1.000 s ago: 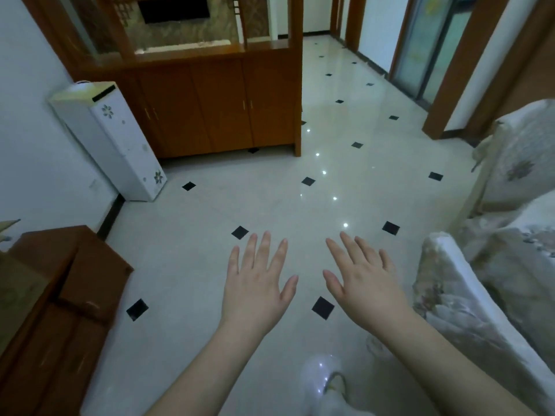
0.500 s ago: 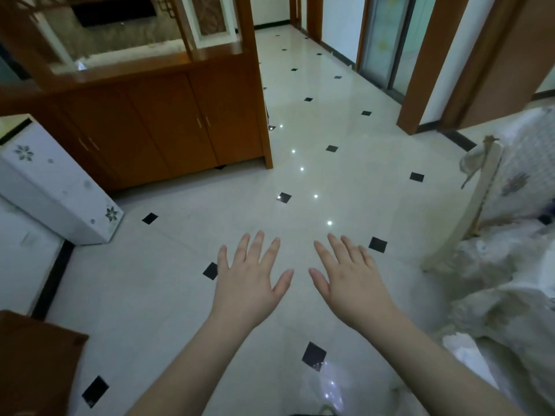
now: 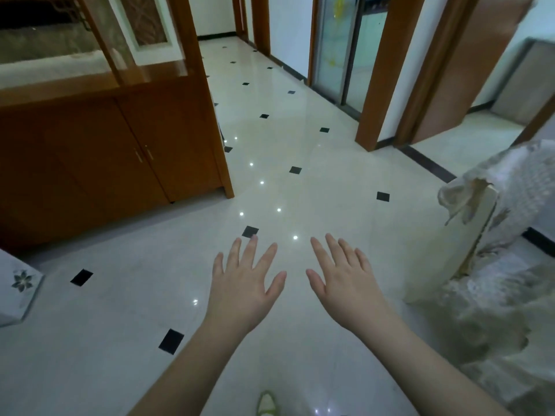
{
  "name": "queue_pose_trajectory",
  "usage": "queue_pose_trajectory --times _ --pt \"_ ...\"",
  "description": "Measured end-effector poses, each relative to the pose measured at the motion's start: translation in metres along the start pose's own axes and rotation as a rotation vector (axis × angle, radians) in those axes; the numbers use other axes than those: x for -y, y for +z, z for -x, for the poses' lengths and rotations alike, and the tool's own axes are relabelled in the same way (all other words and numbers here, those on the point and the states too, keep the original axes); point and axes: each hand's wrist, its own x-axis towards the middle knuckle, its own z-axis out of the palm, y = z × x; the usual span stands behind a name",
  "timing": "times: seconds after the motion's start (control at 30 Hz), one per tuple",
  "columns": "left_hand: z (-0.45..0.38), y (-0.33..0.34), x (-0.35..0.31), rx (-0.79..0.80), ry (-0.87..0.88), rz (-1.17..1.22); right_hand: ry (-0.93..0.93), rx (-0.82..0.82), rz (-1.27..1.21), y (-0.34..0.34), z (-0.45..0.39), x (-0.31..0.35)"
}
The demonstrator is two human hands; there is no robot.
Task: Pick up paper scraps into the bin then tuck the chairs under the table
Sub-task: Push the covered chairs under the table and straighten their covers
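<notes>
I see both hands stretched out palm-down over the floor, empty. My left hand (image 3: pixel 243 283) has its fingers spread wide and flat, holding nothing; my right hand (image 3: pixel 345 280) is the same, splayed and bare, thumbs nearly facing each other with a gap between. Neither touches anything.

The floor (image 3: pixel 300 175) is glossy pale tile, set with small black diamond insets and dotted with bright reflected points of light. At 10 o'clock stands a wooden cabinet (image 3: pixel 120 151) in smooth orange-brown veneer, with flat double doors, two slim metal pulls and glazed panels above. At 3 o'clock is a chair (image 3: pixel 492 223) draped in a lacy, floral-patterned white cover, its fabric rumpled and hanging in folds; its legs and seat are buried under cloth, and its right side is cut off by the frame. At 8 o'clock a white boxy appliance (image 3: pixel 18 283) with a flower print shows only one corner. At 6 o'clock a slipper tip (image 3: pixel 267 405) pokes in, mostly cropped.

At 1 o'clock are sliding glass doors (image 3: pixel 339 43) in wooden frames. I can make out no paper scraps, bin or table from here.
</notes>
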Motion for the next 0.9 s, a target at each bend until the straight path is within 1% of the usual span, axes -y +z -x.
queue_pose_trajectory --times 0.2,0.3,0.4,0.67,0.83,0.9 --pt "-0.124 -0.008 0.002 0.015 0.195 -0.010 0.200 -0.052 0.016 0.000 -0.079 -0.029" --pt "-0.183 -0.009 -0.021 -0.023 0.300 0.019 0.275 -0.053 0.022 0.003 -0.114 -0.057" --pt "-0.240 -0.008 -0.051 -0.021 0.380 0.030 0.329 -0.060 0.037 0.001 -0.154 -0.092" --pt "-0.389 0.003 -0.149 0.033 0.501 0.002 0.438 -0.045 0.034 -0.015 -0.267 -0.210" --pt "-0.478 -0.003 -0.201 0.012 0.513 0.014 0.437 -0.057 0.022 -0.036 -0.337 -0.282" --pt "-0.511 -0.006 -0.218 0.021 0.532 0.016 0.463 -0.052 0.040 -0.039 -0.359 -0.304"
